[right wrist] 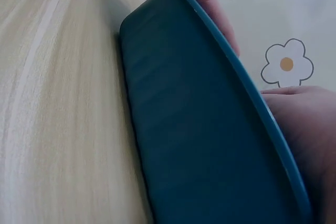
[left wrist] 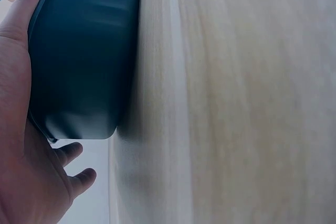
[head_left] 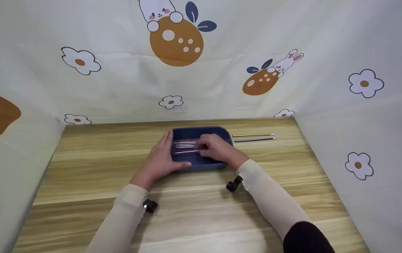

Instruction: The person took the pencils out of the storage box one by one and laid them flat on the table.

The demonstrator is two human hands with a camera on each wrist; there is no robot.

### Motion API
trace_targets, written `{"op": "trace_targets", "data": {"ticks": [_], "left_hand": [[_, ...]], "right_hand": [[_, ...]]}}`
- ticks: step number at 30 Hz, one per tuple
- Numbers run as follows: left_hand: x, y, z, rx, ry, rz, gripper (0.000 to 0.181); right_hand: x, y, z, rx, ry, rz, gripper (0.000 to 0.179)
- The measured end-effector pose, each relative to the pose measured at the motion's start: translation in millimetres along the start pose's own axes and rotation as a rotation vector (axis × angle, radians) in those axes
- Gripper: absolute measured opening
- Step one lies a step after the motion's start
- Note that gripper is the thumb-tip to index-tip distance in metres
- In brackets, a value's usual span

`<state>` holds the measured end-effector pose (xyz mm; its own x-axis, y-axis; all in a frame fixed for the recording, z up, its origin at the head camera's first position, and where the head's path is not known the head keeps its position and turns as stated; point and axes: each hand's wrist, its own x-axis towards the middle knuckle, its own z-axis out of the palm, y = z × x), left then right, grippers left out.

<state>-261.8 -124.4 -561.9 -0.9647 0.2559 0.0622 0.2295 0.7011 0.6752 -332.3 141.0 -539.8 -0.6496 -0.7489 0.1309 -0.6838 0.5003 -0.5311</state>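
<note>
A dark blue tray (head_left: 204,165) holds several thin, shiny pencils (head_left: 185,144) lying side by side. My left hand (head_left: 160,156) grips its left end, thumb along the near rim and fingers along the left side. In the left wrist view, that hand (left wrist: 31,171) wraps the tray's corner (left wrist: 84,66). Inside the tray, my right hand (head_left: 216,147) has curled fingers and pinches the right end of a pinkish pencil (head_left: 186,152) nearest me. Its fingertips are partly hidden. The right wrist view shows the hand (right wrist: 310,124) behind the tray wall (right wrist: 184,108).
Right of the tray, a gold-toned pencil (head_left: 253,135) and a dark blue pencil (head_left: 255,140) lie roughly parallel on the wooden table (head_left: 186,218). Printed cloth (head_left: 222,70) rises behind and at both sides of the table.
</note>
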Motion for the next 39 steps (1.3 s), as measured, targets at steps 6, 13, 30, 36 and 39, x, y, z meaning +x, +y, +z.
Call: {"op": "trace_targets", "data": {"ticks": [6, 13, 30, 36, 39], "left_hand": [[1.1, -2.2, 1.8, 0.009, 0.004, 0.002, 0.147], [0.0, -2.7, 2.3, 0.005, 0.005, -0.004, 0.148], [-1.6, 0.4, 0.3, 0.015, 0.018, 0.020, 0.147], [-2.0, 0.7, 0.4, 0.014, 0.019, 0.013, 0.147], [-1.2, 0.3, 1.5, 0.012, 0.017, 0.012, 0.146]], "right_hand": [[-1.6, -8.4, -10.6, 0.008, -0.019, 0.021, 0.016], [-8.7, -11.6, -22.6, -0.010, 0.004, -0.013, 0.020], [-51.6, 0.0, -51.0, 0.076, 0.119, -0.052, 0.019], [-65.2, 7.1, -62.1, 0.096, 0.139, -0.033, 0.018], [-70.4, 9.9, -64.7, 0.092, 0.146, -0.021, 0.018]]}}
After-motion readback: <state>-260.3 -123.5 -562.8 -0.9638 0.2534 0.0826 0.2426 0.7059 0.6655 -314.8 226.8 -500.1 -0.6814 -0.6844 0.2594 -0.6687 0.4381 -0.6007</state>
